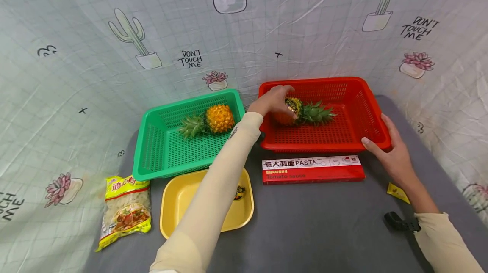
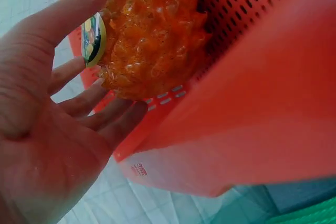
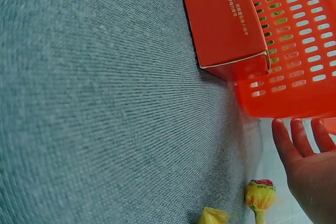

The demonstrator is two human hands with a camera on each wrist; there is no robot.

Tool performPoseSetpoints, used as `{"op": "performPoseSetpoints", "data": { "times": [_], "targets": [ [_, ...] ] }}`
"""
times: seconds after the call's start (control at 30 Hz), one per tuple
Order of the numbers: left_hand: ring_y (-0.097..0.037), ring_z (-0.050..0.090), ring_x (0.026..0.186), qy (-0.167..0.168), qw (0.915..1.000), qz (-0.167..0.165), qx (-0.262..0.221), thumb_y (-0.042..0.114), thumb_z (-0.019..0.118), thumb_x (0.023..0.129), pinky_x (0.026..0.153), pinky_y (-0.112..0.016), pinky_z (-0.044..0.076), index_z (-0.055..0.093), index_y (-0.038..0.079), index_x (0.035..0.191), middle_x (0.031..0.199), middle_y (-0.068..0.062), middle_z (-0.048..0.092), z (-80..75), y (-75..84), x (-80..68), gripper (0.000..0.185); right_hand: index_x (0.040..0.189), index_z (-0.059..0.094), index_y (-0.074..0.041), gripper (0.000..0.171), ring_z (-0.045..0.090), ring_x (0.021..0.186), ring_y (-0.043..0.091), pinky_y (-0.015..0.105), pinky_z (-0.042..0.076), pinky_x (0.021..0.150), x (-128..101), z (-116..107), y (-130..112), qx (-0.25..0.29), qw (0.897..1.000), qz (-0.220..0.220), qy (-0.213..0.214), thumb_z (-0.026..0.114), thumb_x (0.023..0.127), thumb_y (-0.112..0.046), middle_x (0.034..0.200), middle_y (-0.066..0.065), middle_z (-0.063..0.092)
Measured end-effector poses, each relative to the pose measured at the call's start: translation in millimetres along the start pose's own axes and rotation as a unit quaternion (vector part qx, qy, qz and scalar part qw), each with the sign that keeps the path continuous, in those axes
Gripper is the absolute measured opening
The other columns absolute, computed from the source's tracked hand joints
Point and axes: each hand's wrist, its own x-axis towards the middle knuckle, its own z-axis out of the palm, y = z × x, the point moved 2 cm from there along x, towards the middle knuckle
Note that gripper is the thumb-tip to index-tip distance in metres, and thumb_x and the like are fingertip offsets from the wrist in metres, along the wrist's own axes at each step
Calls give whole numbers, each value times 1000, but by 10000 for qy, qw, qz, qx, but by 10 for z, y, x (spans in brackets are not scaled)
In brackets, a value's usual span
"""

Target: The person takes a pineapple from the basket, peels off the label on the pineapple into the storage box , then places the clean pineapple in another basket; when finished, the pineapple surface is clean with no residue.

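Two pale sleeves fill the bottom of the head view. The left hand [image 1: 271,100], reaching up the middle of the frame, rests on the orange body of a pineapple [image 1: 301,112] lying on its side in the red basket [image 1: 366,108] at centre right. The pineapple's long axis runs left to right across the frame, leaves pointing right, away from the hand, so the hand meets its blunt end. The left wrist view shows that hand with fingers [image 2: 86,100] spread and nearly straight, cupped loosely against the fruit rather than clamped on it; a round sticker [image 2: 94,38] sits on the fruit by the thumb. The right hand [image 1: 392,152] lies with straight fingers against the near right corner of the red basket, nothing gripped; it is well apart from the fruit, so the left hand is by far the nearer.

Only the right wrist view shows a lollipop [image 3: 260,195] near that hand's fingers. Only the head view shows the green basket [image 1: 152,146] at centre left with a second pineapple [image 1: 213,119], the yellow tray [image 1: 179,197] and the pasta box [image 1: 312,169] just below the red basket.
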Motion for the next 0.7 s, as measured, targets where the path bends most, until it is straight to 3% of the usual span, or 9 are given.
{"op": "performPoseSetpoints", "data": {
  "times": [0.4,0.7],
  "targets": [
    [-23,39,143,-346,9990,-249,115,35,91,85,113,-33,37,43,13,159,155,-6,45,74,21,8,90,171,19,-31,87,47,121,15,7,45,84,6,-15,-4,-19,10000,63,4,70,101,-22,154,19,42],
    [-21,48,129,-196,9982,-80,563,29,92,82,105,-30,42,52,14,151,142,-6,53,105,41,26,82,171,17,-32,89,46,119,11,6,44,83,17,-24,-2,-150,9998,124,-10,71,101,-24,155,19,42]
  ]
}}
